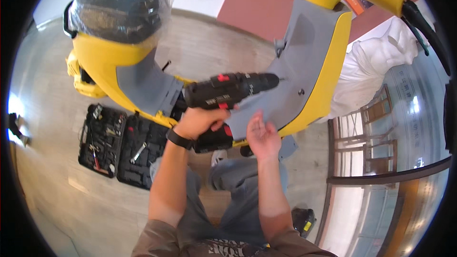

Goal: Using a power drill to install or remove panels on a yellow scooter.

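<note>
My left hand (202, 123), with a dark band on its wrist, is wrapped round the grip of a black cordless drill (221, 89) with red accents. The drill lies level, its chuck and thin bit pointing right toward the grey inner panel (307, 43) of a yellow scooter (328, 76). Its tip appears close to the panel; contact cannot be made out. Just below the drill's nose, my right hand (263, 135) is palm up with fingers loosely apart, showing nothing in it. A small dark fastener (301, 92) sits on the grey panel to the right.
An open black tool case (119, 162) lies on the floor at left, with a wrench (138, 153) in it. The scooter's seat (119, 9) is wrapped in clear plastic. White cloth (371, 66) drapes something at right. A dark object (303, 221) rests near my right elbow.
</note>
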A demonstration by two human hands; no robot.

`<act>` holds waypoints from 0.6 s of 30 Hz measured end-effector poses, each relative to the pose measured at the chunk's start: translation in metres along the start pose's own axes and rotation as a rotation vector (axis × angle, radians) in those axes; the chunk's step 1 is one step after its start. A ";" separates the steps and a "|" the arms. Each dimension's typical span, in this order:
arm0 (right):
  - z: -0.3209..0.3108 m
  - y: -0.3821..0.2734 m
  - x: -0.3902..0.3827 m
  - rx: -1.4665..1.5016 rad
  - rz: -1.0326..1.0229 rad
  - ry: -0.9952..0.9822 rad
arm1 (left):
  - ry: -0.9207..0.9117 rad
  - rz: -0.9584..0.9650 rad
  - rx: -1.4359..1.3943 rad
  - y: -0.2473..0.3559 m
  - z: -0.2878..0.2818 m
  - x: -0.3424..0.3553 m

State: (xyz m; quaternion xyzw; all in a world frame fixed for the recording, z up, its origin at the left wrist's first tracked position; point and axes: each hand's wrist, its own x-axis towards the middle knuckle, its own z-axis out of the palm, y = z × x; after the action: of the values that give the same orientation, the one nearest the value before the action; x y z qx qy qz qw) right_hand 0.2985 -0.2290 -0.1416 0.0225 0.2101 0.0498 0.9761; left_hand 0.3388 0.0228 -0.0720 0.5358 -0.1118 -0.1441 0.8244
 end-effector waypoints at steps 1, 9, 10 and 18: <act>0.004 -0.011 0.002 0.061 -0.025 0.022 | 0.027 -0.073 -0.030 -0.001 -0.005 -0.005; 0.096 0.022 -0.008 0.117 -0.083 -0.287 | 0.130 0.012 -0.048 0.003 -0.026 -0.012; 0.104 0.022 -0.009 0.130 -0.043 -0.284 | 0.130 0.021 -0.058 0.003 -0.027 -0.013; 0.137 0.019 -0.015 0.050 0.011 -0.227 | 0.126 0.034 -0.072 -0.001 -0.031 -0.012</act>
State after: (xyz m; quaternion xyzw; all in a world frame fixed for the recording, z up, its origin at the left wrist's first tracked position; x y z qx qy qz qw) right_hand 0.3399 -0.2149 -0.0093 0.0537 0.0991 0.0469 0.9925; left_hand 0.3378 0.0533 -0.0855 0.5117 -0.0635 -0.0999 0.8510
